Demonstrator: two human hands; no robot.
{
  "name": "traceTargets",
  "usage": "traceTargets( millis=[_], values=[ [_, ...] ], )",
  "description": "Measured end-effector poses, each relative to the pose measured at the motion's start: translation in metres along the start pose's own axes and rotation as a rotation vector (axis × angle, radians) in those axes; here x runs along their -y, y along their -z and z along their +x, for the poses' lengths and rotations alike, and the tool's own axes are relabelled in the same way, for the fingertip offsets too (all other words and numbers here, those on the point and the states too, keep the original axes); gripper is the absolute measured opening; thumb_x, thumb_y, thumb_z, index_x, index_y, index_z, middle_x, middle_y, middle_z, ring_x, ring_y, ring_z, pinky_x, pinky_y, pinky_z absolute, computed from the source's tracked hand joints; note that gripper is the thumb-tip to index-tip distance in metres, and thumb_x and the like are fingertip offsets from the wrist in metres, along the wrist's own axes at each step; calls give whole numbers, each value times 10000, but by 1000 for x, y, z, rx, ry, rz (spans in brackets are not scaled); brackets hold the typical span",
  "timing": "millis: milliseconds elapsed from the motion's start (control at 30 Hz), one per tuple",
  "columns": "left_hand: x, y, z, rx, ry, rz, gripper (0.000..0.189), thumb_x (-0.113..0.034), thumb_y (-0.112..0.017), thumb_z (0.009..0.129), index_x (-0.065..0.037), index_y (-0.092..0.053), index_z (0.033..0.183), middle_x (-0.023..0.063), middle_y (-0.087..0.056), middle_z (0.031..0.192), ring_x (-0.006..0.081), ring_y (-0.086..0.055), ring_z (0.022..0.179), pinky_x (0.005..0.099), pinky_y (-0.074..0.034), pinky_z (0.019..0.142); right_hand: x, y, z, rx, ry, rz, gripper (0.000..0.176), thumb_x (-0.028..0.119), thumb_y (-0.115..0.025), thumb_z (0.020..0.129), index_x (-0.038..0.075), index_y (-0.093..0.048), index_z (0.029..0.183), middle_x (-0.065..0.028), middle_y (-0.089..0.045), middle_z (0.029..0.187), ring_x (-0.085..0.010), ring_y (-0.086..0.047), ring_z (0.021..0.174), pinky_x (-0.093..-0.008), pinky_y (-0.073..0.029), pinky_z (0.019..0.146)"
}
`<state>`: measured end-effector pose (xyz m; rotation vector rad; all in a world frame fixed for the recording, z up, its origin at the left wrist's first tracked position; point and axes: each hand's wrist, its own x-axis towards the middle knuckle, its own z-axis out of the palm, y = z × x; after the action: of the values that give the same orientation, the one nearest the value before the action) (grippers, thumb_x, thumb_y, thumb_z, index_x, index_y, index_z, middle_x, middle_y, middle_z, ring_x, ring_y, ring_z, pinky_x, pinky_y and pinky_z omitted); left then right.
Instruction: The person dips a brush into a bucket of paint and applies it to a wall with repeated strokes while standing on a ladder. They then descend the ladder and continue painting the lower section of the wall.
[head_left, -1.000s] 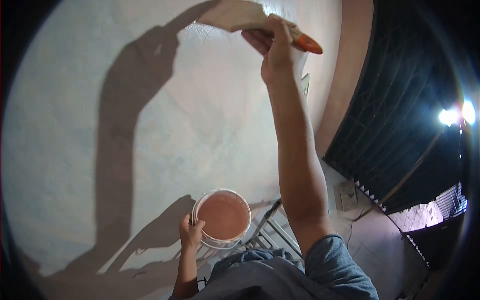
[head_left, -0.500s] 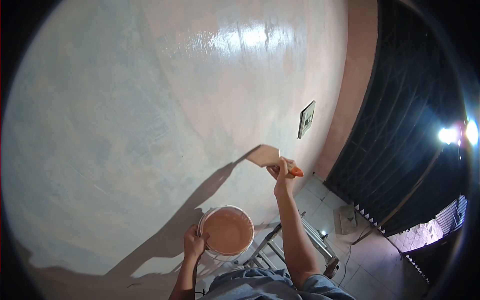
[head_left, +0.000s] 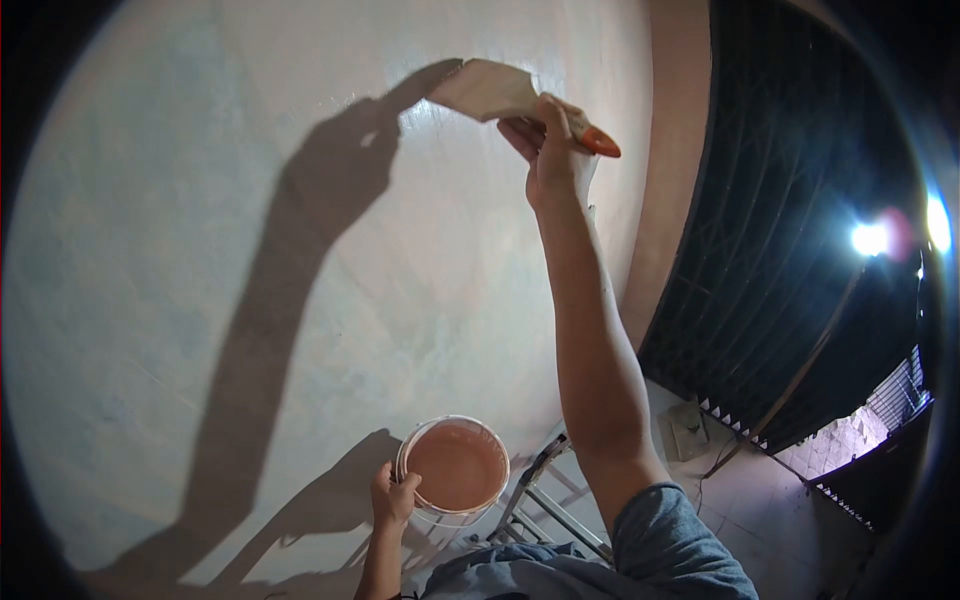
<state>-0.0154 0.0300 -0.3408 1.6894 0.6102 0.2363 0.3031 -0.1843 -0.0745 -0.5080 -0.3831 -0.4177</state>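
Observation:
My right hand [head_left: 558, 150] is raised high against the wall [head_left: 400, 280], closed round the handle of a wide brush [head_left: 485, 90] with an orange handle tip. The pale bristles point left and meet the wall at the tip of their shadow. Low down, my left hand [head_left: 395, 495] grips the left rim of a round white bucket [head_left: 503, 480], thumb over the edge. Pinkish-brown paint [head_left: 455, 465] lies inside the bucket. The wall shows patchy pink and grey-green areas, with a wet shine near the brush.
A metal ladder [head_left: 545, 510] stands below, right of the bucket. At the right are a dark folding gate [head_left: 770, 230], a bright lamp [head_left: 869, 239] and a long slanting pole [head_left: 815, 355]. A flat object [head_left: 683, 430] lies on the tiled floor.
My right hand has moved up the wall with the brush, and its arm is stretched further. The arm's shadow has risen and grown. My left hand still holds the bucket in nearly the same place.

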Motion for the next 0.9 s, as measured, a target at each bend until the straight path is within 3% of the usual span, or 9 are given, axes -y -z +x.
traceTargets(
  millis=[100,167,333,433,633,833,900],
  values=[
    [-11,-1,-2,6,54,-56,105,-32,-599,696,-15,-577,797,16,-551,714,103,-519,658,280,-432,596,-46,62,-34,-81,-113,-25,203,117,-630,847,9,-556,1003,-105,-596,966,-234,-644,836,-408,-592,737],
    [-11,-1,0,-31,68,113,93,-23,-601,697,-15,-562,781,33,-556,695,118,-544,615,290,-449,544,-66,119,-79,-182,-220,-37,211,138,-651,852,15,-559,996,-101,-593,989,-229,-630,891,-413,-592,744],
    [-23,0,-1,-26,43,174,83,-27,-608,695,-9,-538,735,53,-533,636,137,-526,502,303,-426,425,-67,208,-155,-477,-399,-376,229,143,-637,852,-16,-532,980,-127,-604,895,-203,-651,741,-337,-593,680],
    [-26,-1,0,-54,1,234,103,-56,-620,689,-2,-532,700,60,-525,606,142,-517,488,307,-414,416,-40,171,-138,-451,-326,-304,239,147,-629,859,-18,-522,994,-128,-603,899,-201,-649,760,-338,-590,705],
    [-8,3,1,-89,-74,200,154,-139,-642,687,-12,-562,720,43,-541,613,111,-505,568,293,-429,508,16,-10,-86,-127,5,14,297,174,-626,879,-19,-493,1060,-165,-585,1020,-246,-638,911,-378,-552,854],
    [1,2,-1,-44,21,-2,139,-139,-629,691,-18,-567,718,25,-527,611,106,-496,554,288,-424,497,12,-115,-73,30,39,322,312,137,-616,872,-42,-451,1068,-174,-549,1049,-257,-627,950,-363,-542,890],
    [17,2,8,-56,-70,23,139,-142,-624,689,-19,-566,719,22,-518,605,103,-483,550,292,-419,497,6,-127,-79,30,30,338,302,135,-608,879,-37,-448,1068,-181,-546,1049,-260,-629,948,-362,-546,890]
  ],
)
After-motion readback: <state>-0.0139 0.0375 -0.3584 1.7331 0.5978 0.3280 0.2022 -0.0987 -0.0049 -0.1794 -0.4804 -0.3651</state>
